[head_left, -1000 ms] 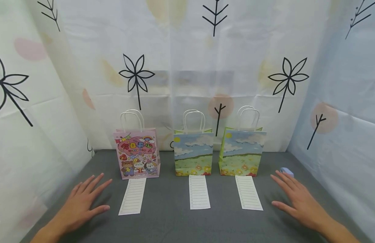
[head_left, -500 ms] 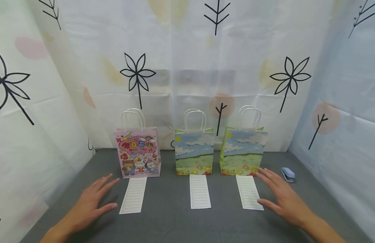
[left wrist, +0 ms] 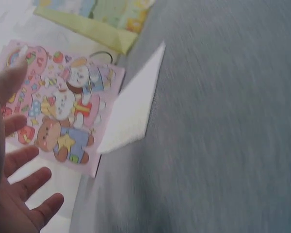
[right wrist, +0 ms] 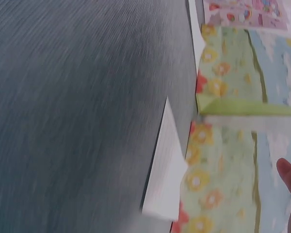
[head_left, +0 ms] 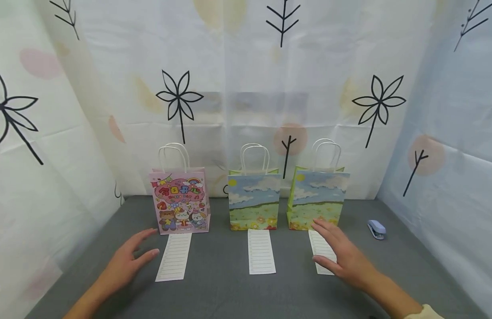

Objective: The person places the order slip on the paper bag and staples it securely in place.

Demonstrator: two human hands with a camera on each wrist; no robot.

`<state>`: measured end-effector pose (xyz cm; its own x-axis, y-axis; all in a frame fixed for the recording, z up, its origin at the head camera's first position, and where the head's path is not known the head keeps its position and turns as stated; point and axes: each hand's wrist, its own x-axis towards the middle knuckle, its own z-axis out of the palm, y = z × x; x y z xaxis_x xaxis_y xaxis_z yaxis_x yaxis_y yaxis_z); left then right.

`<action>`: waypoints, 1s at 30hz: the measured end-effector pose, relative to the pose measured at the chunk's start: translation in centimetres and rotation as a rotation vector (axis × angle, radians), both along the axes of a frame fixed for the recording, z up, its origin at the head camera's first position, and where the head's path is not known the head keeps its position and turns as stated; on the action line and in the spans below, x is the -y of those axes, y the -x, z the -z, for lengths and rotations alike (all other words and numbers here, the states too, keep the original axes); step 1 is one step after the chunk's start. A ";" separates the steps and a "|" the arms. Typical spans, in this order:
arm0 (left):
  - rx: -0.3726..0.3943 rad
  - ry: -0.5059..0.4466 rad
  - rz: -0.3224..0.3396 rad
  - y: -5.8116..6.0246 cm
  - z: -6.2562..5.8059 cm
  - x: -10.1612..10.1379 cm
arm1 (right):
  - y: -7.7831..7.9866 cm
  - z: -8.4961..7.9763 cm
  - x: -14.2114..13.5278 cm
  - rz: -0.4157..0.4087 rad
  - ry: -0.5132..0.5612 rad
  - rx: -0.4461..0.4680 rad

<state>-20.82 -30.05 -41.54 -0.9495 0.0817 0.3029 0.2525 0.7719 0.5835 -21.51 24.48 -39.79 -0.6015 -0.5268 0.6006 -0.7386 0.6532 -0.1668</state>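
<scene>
Head view: left hand [head_left: 124, 264] near pink bag [head_left: 180, 204], right hand [head_left: 345, 258] near right bag [head_left: 318, 195]; both empty, fingers loosely apart. Probably wise: light touch, tipping neither bag.

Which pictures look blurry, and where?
Head view: fairly crisp, the pink bag distinct; left wrist view: soft, the white paper strip pale with no lines distinguishable; right wrist view: soft too, the lower flowered bag smudged.
</scene>
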 end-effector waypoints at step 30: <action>0.214 -0.512 -0.297 3.2 0.8 -4.4 | 1.2 -1.1 12.5 -0.173 0.297 0.280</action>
